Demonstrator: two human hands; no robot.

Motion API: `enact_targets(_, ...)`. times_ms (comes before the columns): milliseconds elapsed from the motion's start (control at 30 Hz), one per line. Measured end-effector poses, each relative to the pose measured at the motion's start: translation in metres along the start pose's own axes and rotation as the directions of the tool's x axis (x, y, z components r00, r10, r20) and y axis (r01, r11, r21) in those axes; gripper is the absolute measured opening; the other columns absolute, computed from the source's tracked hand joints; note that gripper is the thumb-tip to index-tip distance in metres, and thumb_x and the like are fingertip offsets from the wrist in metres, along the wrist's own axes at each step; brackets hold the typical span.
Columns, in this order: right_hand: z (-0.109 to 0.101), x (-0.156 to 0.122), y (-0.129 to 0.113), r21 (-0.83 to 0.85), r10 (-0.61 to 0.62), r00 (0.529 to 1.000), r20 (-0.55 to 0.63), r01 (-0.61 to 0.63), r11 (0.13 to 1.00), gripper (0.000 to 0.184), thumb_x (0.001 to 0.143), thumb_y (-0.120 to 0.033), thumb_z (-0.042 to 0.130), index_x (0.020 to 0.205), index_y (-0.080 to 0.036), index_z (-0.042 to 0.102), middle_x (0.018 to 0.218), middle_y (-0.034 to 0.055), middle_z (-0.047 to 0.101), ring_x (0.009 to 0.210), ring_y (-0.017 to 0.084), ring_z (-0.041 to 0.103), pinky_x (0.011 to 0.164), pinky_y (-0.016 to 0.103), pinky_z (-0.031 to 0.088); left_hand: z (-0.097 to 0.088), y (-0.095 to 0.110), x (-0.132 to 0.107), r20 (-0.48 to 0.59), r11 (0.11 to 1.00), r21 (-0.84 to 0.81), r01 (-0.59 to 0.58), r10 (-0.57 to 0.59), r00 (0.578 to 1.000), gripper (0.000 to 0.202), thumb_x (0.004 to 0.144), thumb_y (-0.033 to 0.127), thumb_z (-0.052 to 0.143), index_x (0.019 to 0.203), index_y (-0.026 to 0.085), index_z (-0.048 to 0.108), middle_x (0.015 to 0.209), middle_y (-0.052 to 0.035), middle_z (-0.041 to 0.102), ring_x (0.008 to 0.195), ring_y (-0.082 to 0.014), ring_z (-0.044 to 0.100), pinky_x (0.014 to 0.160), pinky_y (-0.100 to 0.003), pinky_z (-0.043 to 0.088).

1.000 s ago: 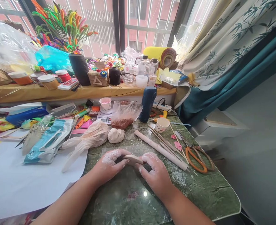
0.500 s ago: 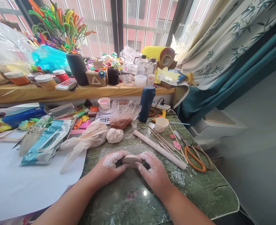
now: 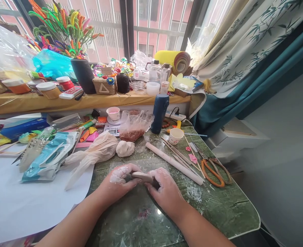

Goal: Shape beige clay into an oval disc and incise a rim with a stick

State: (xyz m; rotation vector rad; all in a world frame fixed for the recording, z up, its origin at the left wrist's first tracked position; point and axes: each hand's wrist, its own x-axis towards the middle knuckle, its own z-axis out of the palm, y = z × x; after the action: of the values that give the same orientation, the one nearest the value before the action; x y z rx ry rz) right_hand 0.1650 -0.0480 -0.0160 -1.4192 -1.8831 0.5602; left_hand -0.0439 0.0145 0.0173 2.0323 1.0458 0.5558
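A flat, greyish-pink disc of clay (image 3: 142, 176) is pinched between my two hands, above the clear sheet (image 3: 138, 219) on the table. My left hand (image 3: 123, 177) grips its left edge, thumb below and fingers behind. On the right edge, my right hand (image 3: 164, 187) closes thumb and fingers round it. White powder or dried clay coats the backs of both hands. Just beyond them lies a white lump of clay (image 3: 125, 148), beside a crumpled plastic bag (image 3: 100, 149). To the right is a pale rolling pin (image 3: 174, 163).
Thin wooden sticks (image 3: 178, 152), a paper cup (image 3: 176, 136) and orange-handled scissors (image 3: 213, 171) lie on the right. A blue bottle (image 3: 160, 115) stands behind, near a bag of reddish-brown material (image 3: 133, 128). White paper (image 3: 38, 209) and a blue packet (image 3: 50, 157) cover the left side.
The clay disc has tilted, so it now shows thinner and slants down to the right. My right hand has turned slightly and shifted a little left and down. Both hands keep hold.
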Motion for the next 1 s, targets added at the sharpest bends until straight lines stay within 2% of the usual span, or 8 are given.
enact_targets(167, 0.0009, 0.0015, 0.0003, 0.008, -0.001, 1.000, 0.008, 0.001, 1.000, 0.011, 0.093, -0.017, 0.067, 0.101, -0.025, 0.067, 0.095, 0.0028, 0.070, 0.091, 0.024, 0.061, 0.083, 0.037, 0.046, 0.0020, -0.0017, -0.0009, 0.003, 0.999, 0.014, -0.029, 0.029, 1.000, 0.010, 0.090, 0.027, 0.065, 0.097, 0.026, 0.072, 0.091, 0.0025, 0.076, 0.081, -0.0163, 0.069, 0.075, -0.025, 0.051)
enact_targets(300, -0.0010, 0.0024, -0.0016, 0.041, 0.027, 1.000, -0.005, -0.027, 0.999, 0.013, 0.090, -0.014, 0.067, 0.099, -0.023, 0.066, 0.095, 0.0030, 0.070, 0.092, 0.024, 0.061, 0.083, 0.037, 0.046, 0.0004, -0.0027, -0.0008, -0.034, 0.999, -0.019, -0.048, 0.047, 0.998, 0.025, 0.085, 0.028, 0.071, 0.110, 0.027, 0.072, 0.108, -0.0011, 0.077, 0.099, -0.0211, 0.070, 0.090, -0.030, 0.052)
enact_targets(433, -0.0029, 0.0033, -0.0028, 0.117, 0.065, 0.998, -0.008, -0.063, 0.991, 0.021, 0.087, -0.012, 0.067, 0.104, -0.025, 0.067, 0.101, 0.0029, 0.071, 0.098, 0.024, 0.061, 0.088, 0.037, 0.047, -0.0009, -0.0020, 0.0003, -0.078, 0.998, -0.060, -0.007, 0.003, 0.997, 0.018, 0.087, 0.024, 0.065, 0.102, 0.025, 0.075, 0.098, -0.0012, 0.079, 0.092, -0.0208, 0.072, 0.087, -0.030, 0.054)
enact_targets(533, -0.0025, 0.0038, -0.0019, 0.094, 0.076, 0.997, 0.027, -0.079, 0.992, 0.022, 0.086, -0.014, 0.070, 0.106, -0.025, 0.068, 0.103, 0.0033, 0.071, 0.099, 0.025, 0.062, 0.088, 0.038, 0.047, -0.0016, 0.0005, 0.0006, -0.080, 0.997, -0.074, 0.025, -0.031, 0.996, 0.019, 0.084, 0.019, 0.065, 0.099, 0.024, 0.075, 0.097, -0.0002, 0.079, 0.091, -0.0205, 0.072, 0.085, -0.029, 0.053)
enact_targets(633, -0.0016, 0.0037, -0.0003, 0.032, 0.058, 0.998, 0.028, -0.059, 0.998, 0.011, 0.089, -0.017, 0.070, 0.097, -0.024, 0.069, 0.094, 0.0030, 0.070, 0.092, 0.024, 0.062, 0.083, 0.038, 0.047, -0.0018, 0.0026, 0.0006, -0.079, 0.997, -0.070, 0.030, -0.036, 0.996, 0.019, 0.082, 0.018, 0.065, 0.098, 0.024, 0.075, 0.097, -0.0001, 0.079, 0.092, -0.0207, 0.072, 0.085, -0.029, 0.052)
enact_targets(767, -0.0006, 0.0027, 0.0012, -0.010, 0.040, 0.999, 0.008, -0.040, 0.999, 0.006, 0.090, -0.019, 0.070, 0.093, -0.024, 0.067, 0.089, 0.0023, 0.069, 0.087, 0.023, 0.060, 0.078, 0.036, 0.045, 0.0005, 0.0015, 0.0009, -0.061, 0.998, -0.061, 0.014, -0.018, 0.998, 0.018, 0.084, 0.022, 0.067, 0.100, 0.025, 0.075, 0.098, 0.0003, 0.079, 0.092, -0.0205, 0.072, 0.085, -0.029, 0.052)
enact_targets(933, 0.0005, 0.0022, 0.0018, -0.020, -0.027, 0.998, -0.055, 0.026, 0.999, 0.009, 0.089, -0.017, 0.068, 0.094, -0.023, 0.066, 0.087, 0.0026, 0.067, 0.085, 0.023, 0.059, 0.078, 0.036, 0.044, 0.0009, -0.0009, 0.0020, -0.111, 0.997, -0.066, 0.035, -0.042, 0.993, 0.020, 0.084, 0.024, 0.069, 0.104, 0.024, 0.075, 0.101, -0.0004, 0.079, 0.096, -0.0214, 0.071, 0.090, -0.031, 0.051)
enact_targets(1000, 0.0000, 0.0024, 0.0015, -0.003, -0.048, 0.997, -0.062, 0.048, 0.999, 0.011, 0.090, -0.016, 0.066, 0.098, -0.023, 0.066, 0.091, 0.0032, 0.069, 0.087, 0.023, 0.060, 0.081, 0.036, 0.045, -0.0012, -0.0004, 0.0026, -0.078, 0.997, -0.065, 0.033, -0.038, 0.996, 0.021, 0.084, 0.023, 0.068, 0.104, 0.025, 0.075, 0.101, -0.0001, 0.079, 0.096, -0.0211, 0.071, 0.089, -0.030, 0.051)
